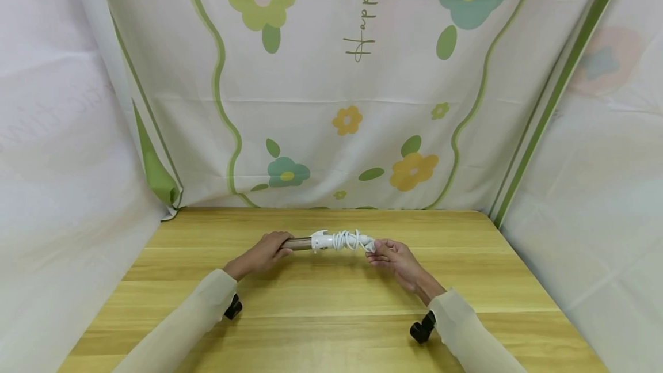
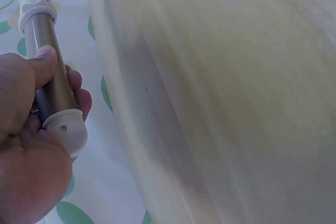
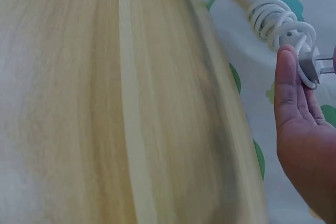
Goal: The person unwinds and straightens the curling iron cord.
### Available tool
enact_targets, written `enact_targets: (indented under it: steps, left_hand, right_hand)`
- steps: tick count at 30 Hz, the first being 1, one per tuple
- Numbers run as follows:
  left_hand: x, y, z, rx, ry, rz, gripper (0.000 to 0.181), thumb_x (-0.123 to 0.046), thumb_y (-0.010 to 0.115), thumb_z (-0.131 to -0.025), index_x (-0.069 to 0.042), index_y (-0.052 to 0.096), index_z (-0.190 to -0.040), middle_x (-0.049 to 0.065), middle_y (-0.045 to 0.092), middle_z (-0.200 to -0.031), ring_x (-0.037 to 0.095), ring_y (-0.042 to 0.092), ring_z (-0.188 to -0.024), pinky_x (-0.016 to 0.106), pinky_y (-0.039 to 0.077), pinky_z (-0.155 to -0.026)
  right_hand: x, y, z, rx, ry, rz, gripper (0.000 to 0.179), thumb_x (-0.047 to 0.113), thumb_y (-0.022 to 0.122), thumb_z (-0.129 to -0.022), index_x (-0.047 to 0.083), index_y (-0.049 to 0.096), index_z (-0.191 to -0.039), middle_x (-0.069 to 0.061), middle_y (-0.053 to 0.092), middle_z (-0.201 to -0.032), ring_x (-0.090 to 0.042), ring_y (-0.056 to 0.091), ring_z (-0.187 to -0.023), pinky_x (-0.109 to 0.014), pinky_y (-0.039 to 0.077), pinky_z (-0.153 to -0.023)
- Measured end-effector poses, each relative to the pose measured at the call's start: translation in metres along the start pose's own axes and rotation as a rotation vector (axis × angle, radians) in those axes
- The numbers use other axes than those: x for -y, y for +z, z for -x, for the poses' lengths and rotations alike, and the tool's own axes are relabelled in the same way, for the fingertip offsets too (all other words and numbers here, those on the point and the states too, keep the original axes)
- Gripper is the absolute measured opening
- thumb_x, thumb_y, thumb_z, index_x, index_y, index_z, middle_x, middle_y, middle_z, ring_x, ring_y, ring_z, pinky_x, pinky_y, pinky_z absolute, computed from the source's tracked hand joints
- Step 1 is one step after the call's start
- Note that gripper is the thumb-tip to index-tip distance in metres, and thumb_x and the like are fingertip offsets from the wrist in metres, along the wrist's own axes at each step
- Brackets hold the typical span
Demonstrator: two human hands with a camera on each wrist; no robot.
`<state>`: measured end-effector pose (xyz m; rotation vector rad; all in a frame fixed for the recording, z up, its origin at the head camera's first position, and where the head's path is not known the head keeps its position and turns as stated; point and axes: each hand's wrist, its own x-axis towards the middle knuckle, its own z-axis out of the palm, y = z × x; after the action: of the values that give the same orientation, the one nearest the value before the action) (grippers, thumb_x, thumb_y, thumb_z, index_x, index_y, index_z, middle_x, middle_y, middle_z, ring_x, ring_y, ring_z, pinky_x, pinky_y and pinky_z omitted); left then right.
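Observation:
A curling iron [image 1: 322, 240] with a white handle and a metal barrel is held level over the wooden table, lying left to right. My left hand [image 1: 266, 251] grips its barrel, the thumb along the metal; the white end cap [image 2: 68, 132] sticks out by the palm in the left wrist view. White cord [image 3: 265, 19] is wound in several loops round the handle. At the right end my right hand [image 1: 400, 262] pinches the plug [image 3: 308, 65], whose two metal prongs point away from the handle. Most of the right thumb is outside the right wrist view.
Under both hands is a wooden table [image 1: 331, 327], its far edge just beyond the curling iron. A flower-printed cloth [image 1: 311, 73] hangs behind it, and pale cloth walls [image 1: 595, 200] stand at both sides. Black wrist devices [image 1: 422, 330] hang below the sleeves.

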<state>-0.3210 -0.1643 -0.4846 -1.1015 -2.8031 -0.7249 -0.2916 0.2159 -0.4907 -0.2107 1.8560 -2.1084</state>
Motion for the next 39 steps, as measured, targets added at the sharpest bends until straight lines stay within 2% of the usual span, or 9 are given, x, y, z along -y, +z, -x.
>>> enact_targets:
  steps: [6,11,16,19,21,27,32,39]
  left_hand:
    - [0.001,-0.001,0.002,0.005,-0.003,-0.012,0.026,-0.018,0.053,-0.102,-0.002,0.056,-0.123,0.011,0.064,-0.110,0.030,0.059,-0.101,0.054,0.042,-0.089]
    - [-0.001,0.000,0.002,-0.009,0.018,-0.023,0.024,-0.014,0.055,-0.101,-0.001,0.056,-0.122,0.011,0.064,-0.108,0.030,0.059,-0.099,0.053,0.042,-0.087]
    - [-0.002,0.001,0.003,-0.052,0.032,-0.017,0.024,-0.015,0.056,-0.100,-0.002,0.056,-0.121,0.010,0.065,-0.108,0.028,0.058,-0.098,0.052,0.041,-0.086]
    - [-0.002,0.001,0.003,-0.048,0.021,-0.020,0.025,-0.017,0.056,-0.101,-0.004,0.056,-0.121,0.009,0.065,-0.109,0.027,0.058,-0.098,0.049,0.040,-0.085]
    - [-0.003,-0.001,0.003,-0.022,-0.001,-0.010,0.026,-0.018,0.054,-0.102,-0.004,0.056,-0.123,0.010,0.064,-0.110,0.027,0.057,-0.099,0.049,0.039,-0.086]
    - [-0.002,0.000,0.002,-0.014,-0.014,-0.013,0.026,-0.018,0.054,-0.102,-0.005,0.056,-0.124,0.009,0.065,-0.110,0.025,0.057,-0.099,0.046,0.038,-0.085]
    - [-0.002,0.000,0.002,-0.016,-0.018,-0.014,0.025,-0.019,0.055,-0.102,-0.005,0.056,-0.123,0.008,0.065,-0.110,0.024,0.057,-0.097,0.047,0.038,-0.086]
    - [-0.001,0.003,0.001,-0.031,-0.009,-0.021,0.026,-0.019,0.055,-0.101,-0.005,0.057,-0.123,0.008,0.066,-0.110,0.024,0.057,-0.097,0.044,0.036,-0.083]
  right_hand:
    - [0.001,-0.001,0.002,0.037,-0.004,-0.032,0.032,0.020,0.058,-0.101,-0.004,0.052,-0.121,-0.007,0.073,-0.103,-0.013,0.070,-0.092,-0.028,0.055,-0.088]
    - [-0.001,-0.001,0.000,0.007,0.009,-0.017,0.026,0.024,0.063,-0.098,0.002,0.058,-0.109,-0.002,0.074,-0.096,-0.011,0.070,-0.088,-0.026,0.056,-0.084]
    - [-0.002,0.001,-0.002,-0.024,0.013,0.006,0.028,0.030,0.062,-0.097,0.004,0.060,-0.106,-0.001,0.074,-0.094,-0.011,0.070,-0.088,-0.025,0.055,-0.083]
    - [-0.003,0.003,-0.003,-0.032,0.011,0.018,0.030,0.032,0.060,-0.098,0.003,0.058,-0.106,-0.001,0.073,-0.095,-0.012,0.069,-0.089,-0.026,0.055,-0.085]
    - [-0.002,0.005,-0.002,-0.031,0.009,0.009,0.030,0.032,0.059,-0.099,0.003,0.057,-0.107,-0.002,0.073,-0.096,-0.012,0.069,-0.090,-0.026,0.055,-0.086]
    - [-0.003,0.010,-0.001,-0.012,-0.010,-0.061,0.028,0.026,0.058,-0.101,0.001,0.053,-0.111,-0.008,0.073,-0.104,-0.016,0.071,-0.097,-0.032,0.053,-0.093]
    - [-0.006,0.015,-0.003,-0.031,-0.022,-0.109,0.028,0.022,0.058,-0.101,-0.001,0.049,-0.116,-0.011,0.072,-0.111,-0.019,0.071,-0.103,-0.038,0.049,-0.099]
    - [-0.007,0.018,-0.004,-0.101,-0.021,-0.119,0.033,0.027,0.057,-0.101,0.000,0.048,-0.118,-0.002,0.074,-0.099,-0.013,0.071,-0.094,-0.027,0.055,-0.089]
